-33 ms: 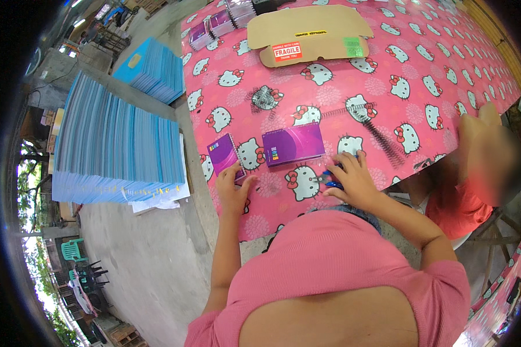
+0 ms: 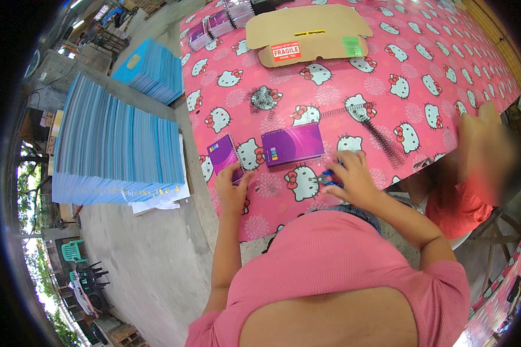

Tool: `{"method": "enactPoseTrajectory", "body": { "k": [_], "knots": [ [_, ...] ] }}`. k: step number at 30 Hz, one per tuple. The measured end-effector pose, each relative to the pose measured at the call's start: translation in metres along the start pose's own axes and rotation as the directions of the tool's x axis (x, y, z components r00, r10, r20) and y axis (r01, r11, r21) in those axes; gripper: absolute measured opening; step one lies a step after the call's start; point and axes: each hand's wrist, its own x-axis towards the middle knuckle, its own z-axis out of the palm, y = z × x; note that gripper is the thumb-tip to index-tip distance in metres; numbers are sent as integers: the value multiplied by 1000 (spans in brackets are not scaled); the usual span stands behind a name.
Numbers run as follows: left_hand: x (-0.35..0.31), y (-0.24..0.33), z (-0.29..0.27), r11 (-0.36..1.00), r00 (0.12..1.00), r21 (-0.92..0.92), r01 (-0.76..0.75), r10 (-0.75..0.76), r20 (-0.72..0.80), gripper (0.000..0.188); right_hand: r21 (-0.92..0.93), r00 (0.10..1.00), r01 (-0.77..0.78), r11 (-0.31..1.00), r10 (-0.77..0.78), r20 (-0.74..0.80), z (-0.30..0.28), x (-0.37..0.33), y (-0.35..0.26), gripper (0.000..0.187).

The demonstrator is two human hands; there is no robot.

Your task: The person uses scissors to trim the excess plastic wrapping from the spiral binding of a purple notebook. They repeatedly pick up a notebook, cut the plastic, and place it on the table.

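A small purple spiral notebook (image 2: 223,152) lies tilted on the pink table, its coil along the right side. My left hand (image 2: 232,191) holds its lower end, fingers on the cover and thumb beside the coil. To the right sits a short stack of purple notebooks (image 2: 293,144). My right hand (image 2: 356,180) is curled around the blue handles of a small pair of pliers (image 2: 331,178), whose metal tip points left, below the stack. Part of the tool is hidden by my fingers. Loose black wire coils (image 2: 382,141) lie beyond my right hand, and a tangled black coil (image 2: 264,98) lies behind the stack.
A flattened brown cardboard box (image 2: 309,37) rests at the far side, near more purple notebooks (image 2: 219,23). Tall stacks of blue-edged sheets (image 2: 121,136) stand left of the table. Another person in red (image 2: 463,208) sits at the right edge.
The fingers of my right hand have drawn in around the blue-handled pliers, and more of the metal tip shows. My left hand stays on the small notebook.
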Motion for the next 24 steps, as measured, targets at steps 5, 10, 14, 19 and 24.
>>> {"method": "enactPoseTrajectory", "body": {
  "k": [5, 10, 14, 19, 24],
  "knots": [
    [78, 32, 23, 991, 985, -131, 18, -40, -169, 21, 421, 849, -501, 756, 524, 70, 19, 57, 25, 58],
    [114, 22, 52, 978, 994, 206, -32, 11, 106, 30, 368, 751, -660, 655, 592, 293, 47, 88, 34, 54],
    [105, 23, 51, 997, 1000, -68, 21, -21, -6, 37, 402, 800, -567, 719, 596, 64, 52, 76, 42, 45],
    [55, 99, 38, 629, 962, -736, 249, -247, 114, 47, 803, 863, -259, 537, 503, -58, 56, 83, 23, 28],
    [31, 107, 36, 926, 997, -372, 72, -55, 55, 52, 885, 945, -150, 441, 327, -3, 76, 82, 12, 28]
  ]
}}
